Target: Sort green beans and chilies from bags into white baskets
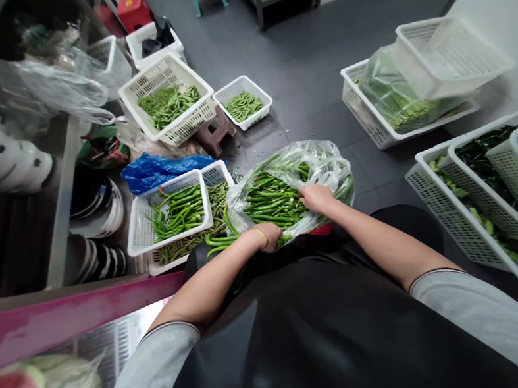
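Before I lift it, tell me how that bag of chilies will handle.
The thin clear bag looks floppy, so it will probably sag around the chilies rather than hold its shape. The chilies look smooth and glossy, so they may slide out; some hang past the left hand. The load is likely light for its bulk.

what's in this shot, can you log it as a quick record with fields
left hand: on long green chilies at the mouth of a clear plastic bag
left wrist: gold bangle
right hand: on the same bag
beside bag: white plastic basket of chilies, partly over thin green beans
further ahead: blue plastic bag
right side: white baskets of leafy greens
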`<control>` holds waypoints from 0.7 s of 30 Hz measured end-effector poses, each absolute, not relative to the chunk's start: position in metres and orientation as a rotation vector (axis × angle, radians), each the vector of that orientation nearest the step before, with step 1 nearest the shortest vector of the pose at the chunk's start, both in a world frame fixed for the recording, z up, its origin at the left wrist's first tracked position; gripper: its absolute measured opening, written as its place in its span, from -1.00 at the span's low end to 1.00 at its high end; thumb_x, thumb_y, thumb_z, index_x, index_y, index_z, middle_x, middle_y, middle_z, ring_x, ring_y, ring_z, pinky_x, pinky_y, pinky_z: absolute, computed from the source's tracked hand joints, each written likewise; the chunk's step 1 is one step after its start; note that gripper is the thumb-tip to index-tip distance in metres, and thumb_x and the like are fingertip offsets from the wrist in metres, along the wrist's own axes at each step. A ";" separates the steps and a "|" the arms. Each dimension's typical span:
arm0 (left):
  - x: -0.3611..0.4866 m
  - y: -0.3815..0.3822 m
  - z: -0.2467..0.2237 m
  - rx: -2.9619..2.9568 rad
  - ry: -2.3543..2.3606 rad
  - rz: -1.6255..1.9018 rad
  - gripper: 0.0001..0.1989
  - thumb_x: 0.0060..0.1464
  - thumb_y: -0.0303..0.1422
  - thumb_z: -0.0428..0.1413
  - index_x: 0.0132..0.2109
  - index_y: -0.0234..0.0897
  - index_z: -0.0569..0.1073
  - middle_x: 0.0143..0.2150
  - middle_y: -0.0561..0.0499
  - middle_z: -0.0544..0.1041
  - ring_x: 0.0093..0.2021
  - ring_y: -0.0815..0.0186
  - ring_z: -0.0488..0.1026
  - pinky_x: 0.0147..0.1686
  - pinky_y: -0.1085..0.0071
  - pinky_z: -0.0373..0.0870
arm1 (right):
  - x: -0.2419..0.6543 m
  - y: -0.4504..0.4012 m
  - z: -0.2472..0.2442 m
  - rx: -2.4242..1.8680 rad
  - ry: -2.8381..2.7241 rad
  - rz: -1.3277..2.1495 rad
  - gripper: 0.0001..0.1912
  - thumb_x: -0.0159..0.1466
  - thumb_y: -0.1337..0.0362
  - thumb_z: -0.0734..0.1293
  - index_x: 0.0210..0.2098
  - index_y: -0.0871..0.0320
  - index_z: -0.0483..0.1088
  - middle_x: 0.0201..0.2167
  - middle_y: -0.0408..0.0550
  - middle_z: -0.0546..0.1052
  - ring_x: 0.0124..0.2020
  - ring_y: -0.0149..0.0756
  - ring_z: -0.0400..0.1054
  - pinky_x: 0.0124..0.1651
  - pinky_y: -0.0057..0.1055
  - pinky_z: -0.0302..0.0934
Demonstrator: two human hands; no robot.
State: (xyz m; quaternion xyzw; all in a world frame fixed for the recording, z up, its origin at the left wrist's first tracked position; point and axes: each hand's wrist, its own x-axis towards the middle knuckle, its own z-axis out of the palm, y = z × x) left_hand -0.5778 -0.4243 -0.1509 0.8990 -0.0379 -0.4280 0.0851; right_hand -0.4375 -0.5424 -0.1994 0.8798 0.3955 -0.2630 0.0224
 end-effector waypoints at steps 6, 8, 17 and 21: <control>-0.556 -0.390 -0.122 2.459 0.052 -1.038 -0.82 -0.30 -0.55 0.18 -0.43 -0.25 0.46 -0.60 0.10 0.46 -0.50 0.30 0.40 -0.46 0.46 0.23 | -0.449 -0.538 -0.202 2.753 1.258 -0.740 -0.59 0.39 0.25 0.11 0.19 0.17 0.28 -0.01 0.24 0.51 0.02 -0.02 0.42 -0.03 -0.22 0.26; -0.551 -0.384 -0.120 2.396 0.102 -1.009 -0.84 -0.31 -0.56 0.16 -0.48 -0.25 0.41 -0.66 0.15 0.39 -0.54 0.33 0.35 -0.48 0.47 0.20 | -0.451 -0.539 -0.204 2.757 1.240 -0.761 -0.60 0.40 0.25 0.10 0.17 0.13 0.30 0.00 0.18 0.52 0.02 -0.05 0.42 -0.05 -0.24 0.26; -0.527 -0.396 -0.141 2.608 0.211 -0.453 -0.80 -0.13 -0.45 0.13 -0.26 -0.29 0.47 -0.36 -0.01 0.51 -0.35 0.27 0.39 -0.32 0.44 0.25 | -0.469 -0.546 -0.177 2.791 1.454 -0.585 -0.61 0.39 0.11 0.12 0.02 0.11 0.44 0.03 0.11 0.47 -0.08 -0.12 0.44 -0.17 -0.35 0.25; -0.526 -0.386 -0.152 2.573 0.242 -0.518 -0.78 -0.17 -0.43 0.16 -0.26 -0.30 0.47 -0.39 0.03 0.48 -0.36 0.29 0.37 -0.35 0.46 0.23 | -0.462 -0.548 -0.166 2.655 1.499 -0.674 -0.58 0.40 0.09 0.10 -0.08 0.18 0.49 -0.11 0.14 0.54 -0.10 -0.11 0.43 -0.18 -0.35 0.22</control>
